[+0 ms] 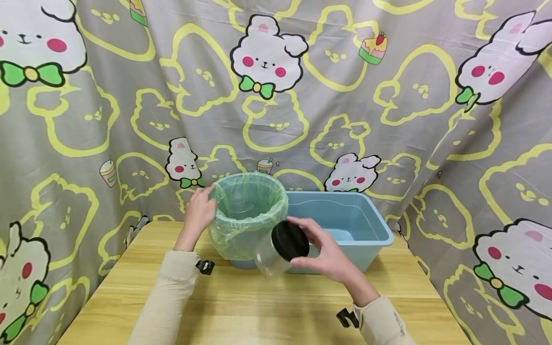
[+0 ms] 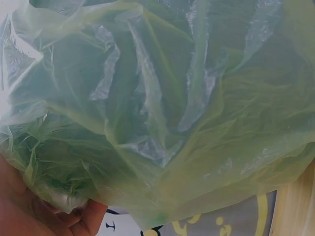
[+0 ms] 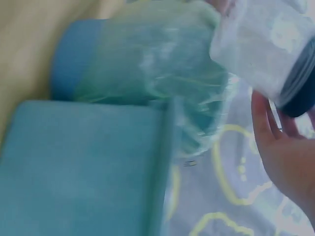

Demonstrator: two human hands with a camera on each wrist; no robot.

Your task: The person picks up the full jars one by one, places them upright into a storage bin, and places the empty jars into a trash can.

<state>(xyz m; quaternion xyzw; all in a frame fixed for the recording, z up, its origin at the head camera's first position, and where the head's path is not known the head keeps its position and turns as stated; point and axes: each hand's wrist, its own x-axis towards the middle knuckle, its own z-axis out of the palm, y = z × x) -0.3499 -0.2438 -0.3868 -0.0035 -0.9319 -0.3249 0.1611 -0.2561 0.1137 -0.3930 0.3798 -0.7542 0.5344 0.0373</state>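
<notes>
A blue trash bin (image 1: 243, 264) stands on the table, lined with a thin green plastic bag (image 1: 235, 239) folded out over its rim. My left hand (image 1: 199, 211) grips the bin's rim and bag at the left side; in the left wrist view its curled fingers (image 2: 91, 216) show against the crinkled bag. In my right hand (image 1: 329, 254) is a clear jar (image 1: 268, 258) with a black lid (image 1: 290, 240), gripped near the lid. The jar is tilted in front of the bin's right side, its base toward the lower left. No contents show through its clear wall.
A light blue rectangular tub (image 1: 366, 254) stands right of the bin, close beside it. Both are near the back of the wooden table (image 1: 241, 311). A grey curtain (image 1: 336, 115) with yellow outlines and white cartoon heads hangs behind and along both sides.
</notes>
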